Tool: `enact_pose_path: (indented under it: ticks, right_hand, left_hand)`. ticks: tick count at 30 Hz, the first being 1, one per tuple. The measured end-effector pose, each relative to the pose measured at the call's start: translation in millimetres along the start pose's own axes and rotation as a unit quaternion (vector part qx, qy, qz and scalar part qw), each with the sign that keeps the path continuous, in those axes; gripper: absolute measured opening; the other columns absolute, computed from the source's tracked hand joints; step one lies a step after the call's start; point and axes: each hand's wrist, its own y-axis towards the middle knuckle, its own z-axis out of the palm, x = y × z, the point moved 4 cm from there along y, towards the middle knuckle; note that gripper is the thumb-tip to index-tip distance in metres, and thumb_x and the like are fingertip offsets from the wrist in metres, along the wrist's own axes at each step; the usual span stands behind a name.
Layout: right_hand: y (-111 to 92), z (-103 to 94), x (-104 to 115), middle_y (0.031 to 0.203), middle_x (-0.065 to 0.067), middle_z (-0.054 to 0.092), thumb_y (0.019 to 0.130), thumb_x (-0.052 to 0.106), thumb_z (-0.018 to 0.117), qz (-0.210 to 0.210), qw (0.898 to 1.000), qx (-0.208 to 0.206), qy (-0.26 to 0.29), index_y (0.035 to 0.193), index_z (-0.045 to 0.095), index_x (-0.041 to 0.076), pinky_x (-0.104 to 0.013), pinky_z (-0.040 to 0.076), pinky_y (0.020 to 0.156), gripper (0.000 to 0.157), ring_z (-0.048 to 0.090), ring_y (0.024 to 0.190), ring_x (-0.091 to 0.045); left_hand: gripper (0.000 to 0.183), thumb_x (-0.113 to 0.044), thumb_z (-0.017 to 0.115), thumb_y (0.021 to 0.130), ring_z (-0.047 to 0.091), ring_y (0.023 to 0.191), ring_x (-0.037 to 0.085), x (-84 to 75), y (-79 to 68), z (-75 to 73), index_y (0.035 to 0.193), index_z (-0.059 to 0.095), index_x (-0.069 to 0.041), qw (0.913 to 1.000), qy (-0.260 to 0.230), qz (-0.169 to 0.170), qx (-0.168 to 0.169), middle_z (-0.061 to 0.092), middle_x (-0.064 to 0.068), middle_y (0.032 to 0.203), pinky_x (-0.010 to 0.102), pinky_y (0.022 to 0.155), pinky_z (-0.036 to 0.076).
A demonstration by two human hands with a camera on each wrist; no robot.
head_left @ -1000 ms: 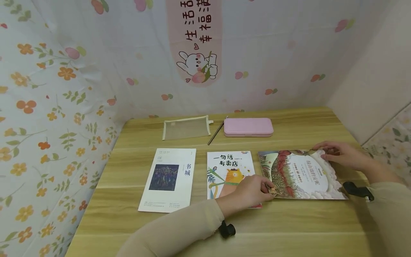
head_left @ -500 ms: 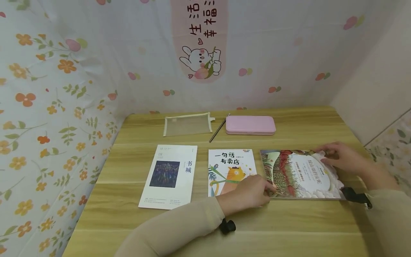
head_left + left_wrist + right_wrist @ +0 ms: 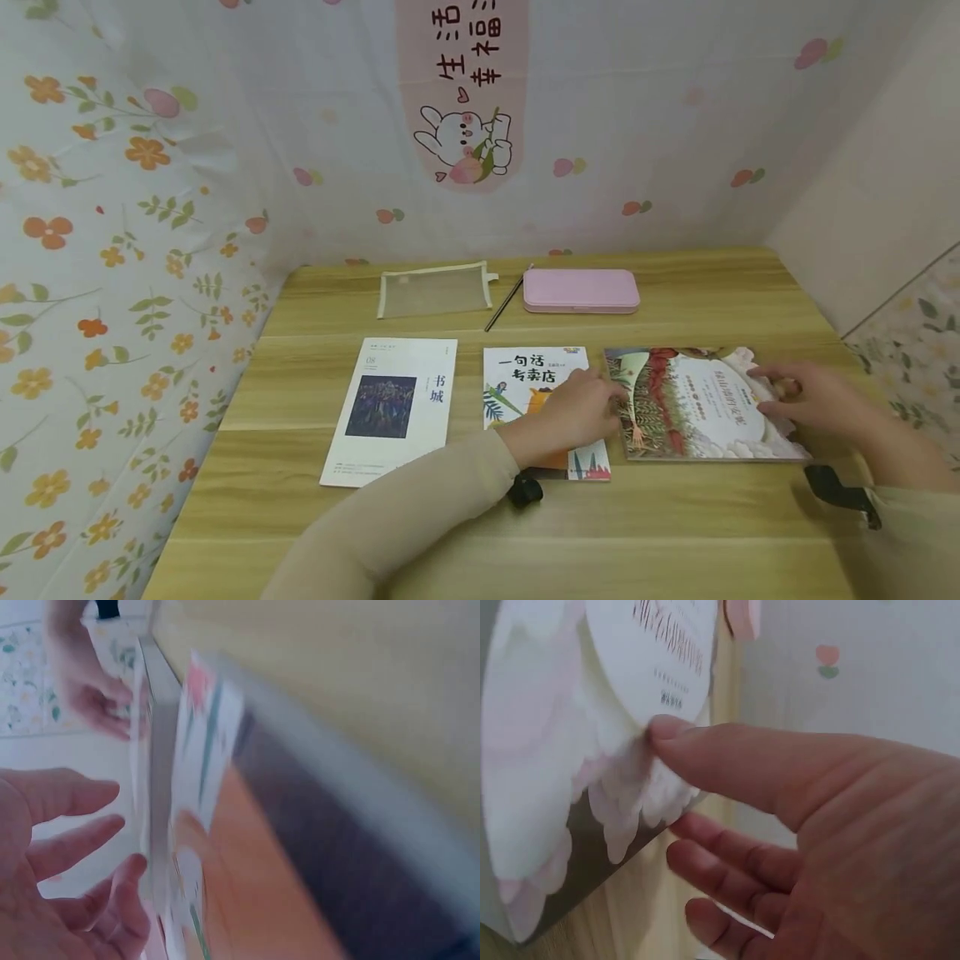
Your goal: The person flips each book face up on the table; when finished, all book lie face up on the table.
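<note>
A picture book with a white oval, red flowers and pale clouds on its cover lies at the right of the table. My left hand reaches over a children's book with an orange animal, its fingertips right at the picture book's left edge. In the left wrist view its fingers are spread and loosely bent beside the books. At the picture book's right end is my right hand. Its thumb touches the cover in the right wrist view, while the other fingers extend along the edge.
A white book with a dark picture lies at the left on the wooden table. Behind the books are a mesh zip pouch, a thin dark stick and a pink case. Patterned cloth hangs around the table.
My left hand has moved up along the picture book's left edge from its lower left corner. My right hand has shifted from the upper right corner down toward the middle of the right edge.
</note>
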Motion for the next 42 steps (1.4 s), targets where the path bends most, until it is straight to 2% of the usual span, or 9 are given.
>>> enact_pose_path:
  ticks: [4, 7, 10, 13, 19, 24, 30, 35, 42]
  right_hand:
    - [-7, 1.5, 5, 0.079, -0.001, 0.050, 0.081, 0.024, 0.087, 0.023, 0.999, 0.034, -0.022, 0.127, 0.067, -0.003, -0.027, 0.029, 0.056, 0.057, 0.035, 0.060, -0.007]
    - [-13, 2.0, 8, 0.087, -0.011, 0.062, 0.078, 0.027, 0.090, 0.022, 0.998, 0.047, -0.036, 0.126, 0.068, -0.005, -0.031, 0.040, 0.061, 0.062, 0.048, 0.070, -0.014]
    - [-20, 1.3, 9, 0.107, -0.025, 0.070, 0.075, 0.027, 0.091, 0.021, 0.998, 0.050, -0.043, 0.124, 0.068, -0.007, -0.046, 0.053, 0.071, 0.064, 0.063, 0.085, -0.031]
    - [-27, 0.2, 11, 0.113, -0.033, 0.068, 0.074, 0.027, 0.092, 0.024, 0.998, 0.050, -0.039, 0.123, 0.067, -0.008, -0.060, 0.053, 0.078, 0.066, 0.066, 0.095, -0.046]
    - [-37, 0.7, 17, 0.117, -0.032, 0.067, 0.073, 0.032, 0.093, 0.030, 0.998, 0.035, -0.035, 0.125, 0.068, -0.002, -0.058, 0.053, 0.078, 0.066, 0.066, 0.097, -0.045]
    - [-42, 1.5, 18, 0.121, -0.037, 0.062, 0.068, 0.037, 0.095, 0.038, 0.998, 0.031, -0.039, 0.121, 0.070, 0.000, -0.062, 0.052, 0.079, 0.069, 0.064, 0.100, -0.049]
    - [-43, 3.1, 13, 0.123, -0.039, 0.060, 0.064, 0.041, 0.096, 0.054, 0.997, 0.036, -0.035, 0.123, 0.070, -0.002, -0.066, 0.050, 0.083, 0.078, 0.061, 0.105, -0.055]
    - [-38, 3.2, 9, 0.124, -0.040, 0.060, 0.064, 0.038, 0.097, 0.044, 0.998, 0.028, -0.029, 0.124, 0.070, -0.003, -0.069, 0.047, 0.087, 0.077, 0.058, 0.111, -0.059]
    - [-32, 0.2, 0, 0.120, -0.035, 0.065, 0.066, 0.036, 0.097, 0.035, 0.999, 0.029, -0.022, 0.125, 0.069, -0.002, -0.064, 0.052, 0.080, 0.075, 0.063, 0.103, -0.053]
  left_hand:
    - [0.037, -0.021, 0.065, 0.098, 0.052, 0.112, 0.015, 10.1, 14.3, -5.1, 0.133, 0.070, -0.028, 0.9992, 0.029, -0.014, -0.025, 0.063, -0.006, 0.133, 0.020, 0.079, 0.046]
    - [0.038, -0.024, 0.064, 0.100, 0.049, 0.118, 0.016, 18.1, 22.1, -7.4, 0.137, 0.068, -0.029, 0.9976, 0.060, -0.022, -0.025, 0.059, -0.005, 0.141, 0.020, 0.076, 0.047]
    - [0.037, -0.029, 0.065, 0.101, 0.048, 0.121, 0.017, 24.7, 28.8, -9.1, 0.138, 0.066, -0.028, 0.9960, 0.082, -0.028, -0.022, 0.057, -0.004, 0.145, 0.022, 0.078, 0.047]
    - [0.036, -0.031, 0.065, 0.101, 0.049, 0.116, 0.017, 30.1, 36.1, -9.9, 0.136, 0.067, -0.024, 0.9960, 0.081, -0.030, -0.024, 0.058, -0.002, 0.143, 0.023, 0.078, 0.046]
    - [0.034, -0.034, 0.066, 0.101, 0.052, 0.113, 0.015, 36.7, 46.5, -11.1, 0.132, 0.066, -0.022, 0.9961, 0.078, -0.025, -0.033, 0.062, -0.004, 0.136, 0.026, 0.093, 0.044]
    - [0.036, -0.038, 0.069, 0.099, 0.054, 0.114, 0.013, 34.1, 50.4, -11.5, 0.131, 0.068, -0.021, 0.9953, 0.090, -0.013, -0.032, 0.064, -0.006, 0.136, 0.025, 0.096, 0.042]
    - [0.039, -0.041, 0.069, 0.098, 0.052, 0.112, 0.012, 28.9, 52.0, -12.6, 0.131, 0.069, -0.019, 0.9943, 0.103, -0.013, -0.025, 0.063, -0.006, 0.138, 0.023, 0.092, 0.041]
    - [0.034, -0.035, 0.069, 0.098, 0.051, 0.106, 0.012, 29.1, 48.2, -14.8, 0.130, 0.071, -0.021, 0.9963, 0.079, -0.030, -0.018, 0.065, -0.007, 0.134, 0.021, 0.085, 0.043]
    - [0.027, -0.022, 0.067, 0.098, 0.050, 0.101, 0.013, 30.2, 40.5, -16.6, 0.123, 0.076, -0.021, 0.9988, 0.033, -0.034, -0.013, 0.068, -0.006, 0.129, 0.020, 0.078, 0.042]
